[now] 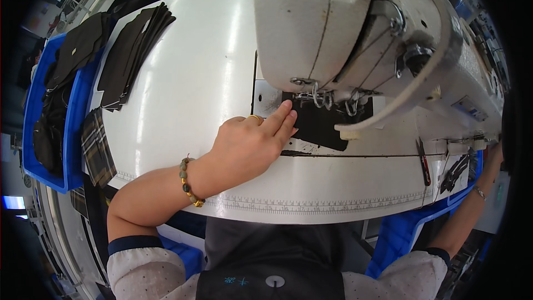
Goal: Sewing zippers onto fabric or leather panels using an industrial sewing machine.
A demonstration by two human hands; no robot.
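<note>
My left hand (250, 140) lies beside the needle area of a sewing machine (311, 28), index and middle fingers stretched out. Their tips press on the left edge of a dark fabric piece (322, 128), which lies flat under the presser foot and needle parts. The fingers are not gripping it. At the far right, my right forearm (472, 205) reaches up beside the end of the machine. Only the edge of my right hand (494, 158) shows there; its fingers are hidden behind the machine and the dark rim.
A stack of dark cut pieces (133, 58) lies at the table's left. Beyond it stands a blue bin (72, 128) of dark cloth. Plaid fabric (99, 150) hangs over the left edge. Red-handled snips (425, 164) lie at right, near black strips (456, 173). A curved guard (438, 55) juts forward.
</note>
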